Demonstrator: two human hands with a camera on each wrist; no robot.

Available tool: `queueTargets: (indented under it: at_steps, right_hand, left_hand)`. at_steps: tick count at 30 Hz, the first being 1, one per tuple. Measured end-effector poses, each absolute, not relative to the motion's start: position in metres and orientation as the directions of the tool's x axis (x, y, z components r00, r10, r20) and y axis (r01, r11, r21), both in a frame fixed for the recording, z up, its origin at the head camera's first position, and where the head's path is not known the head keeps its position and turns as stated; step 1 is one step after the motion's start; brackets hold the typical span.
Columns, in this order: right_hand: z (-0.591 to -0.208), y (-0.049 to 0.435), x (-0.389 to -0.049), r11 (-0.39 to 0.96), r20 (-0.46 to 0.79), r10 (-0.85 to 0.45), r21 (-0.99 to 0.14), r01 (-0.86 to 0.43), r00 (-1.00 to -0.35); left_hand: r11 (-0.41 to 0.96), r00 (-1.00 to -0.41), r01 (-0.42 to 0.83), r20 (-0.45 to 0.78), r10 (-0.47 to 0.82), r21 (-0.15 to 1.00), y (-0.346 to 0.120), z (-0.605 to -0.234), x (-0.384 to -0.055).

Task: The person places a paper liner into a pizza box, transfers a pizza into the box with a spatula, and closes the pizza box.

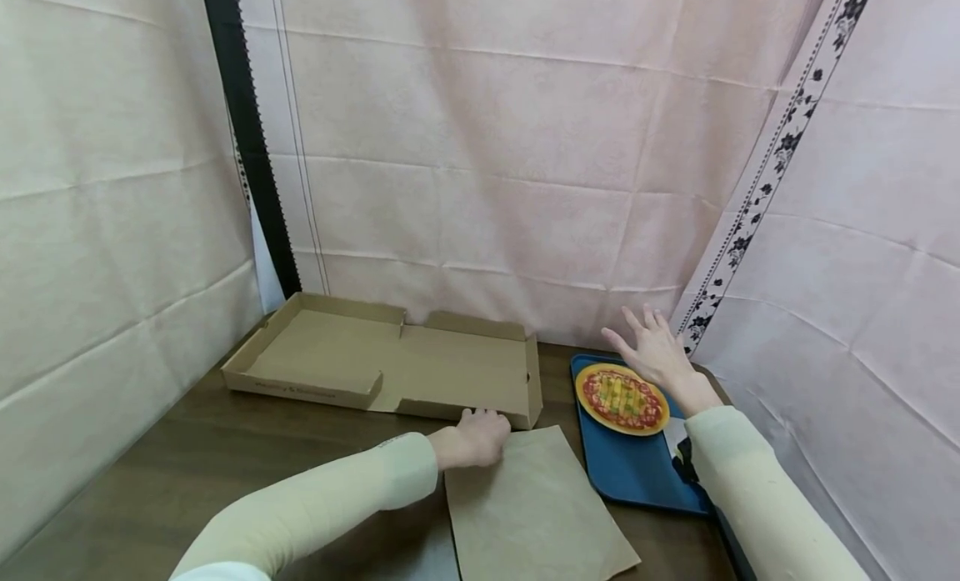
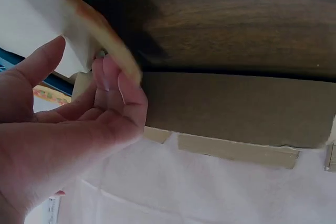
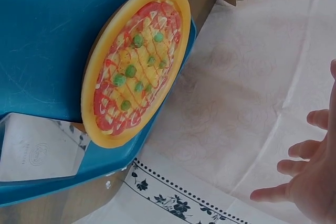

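Note:
My left hand point(image 1: 474, 439) has its fingers curled round the near-left corner area of a sheet of brown paper point(image 1: 540, 514), beside the front wall of an open cardboard pizza box point(image 1: 457, 368). In the left wrist view, the paper's edge bends against the curled fingers, while the thumb stands apart. My right hand point(image 1: 660, 354) is raised over the far end of a blue tray point(image 1: 633, 473), fingers spread, holding nothing. A whole toy-like pizza point(image 1: 622, 399) lies on that tray, below and left of the right hand.
On the tray's right side lies a pizza server with a shiny metal blade point(image 3: 44, 148) and a dark handle point(image 1: 684, 460), partly behind the right forearm. A pale sheet point(image 1: 416, 556) lies left of the paper. Cloth curtains point(image 1: 480, 147) enclose the wooden table point(image 1: 187, 473).

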State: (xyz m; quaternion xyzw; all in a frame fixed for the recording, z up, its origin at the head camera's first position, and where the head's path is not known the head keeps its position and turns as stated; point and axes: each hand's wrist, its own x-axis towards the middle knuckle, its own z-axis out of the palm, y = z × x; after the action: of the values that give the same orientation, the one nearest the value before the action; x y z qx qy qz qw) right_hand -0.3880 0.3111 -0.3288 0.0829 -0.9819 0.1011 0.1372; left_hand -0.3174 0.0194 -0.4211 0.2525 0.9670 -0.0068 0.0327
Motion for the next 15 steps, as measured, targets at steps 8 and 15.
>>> queueTargets:
  at_steps: [8,15]
  right_hand:
    - [-0.3247,0.3114,-0.3889,0.966,0.295,-0.143,-0.165,-0.197,-0.945]
    - [-0.3273,0.3070,-0.3892,0.964,0.299,-0.152,-0.166,-0.209,-0.942]
  left_hand:
    - [0.877,-0.875,0.480,-0.063,0.480,0.008,0.0189,-0.4188,-0.3148]
    - [0.862,-0.862,0.506,-0.023,0.507,0.035,0.0198,-0.4250,-0.3137]
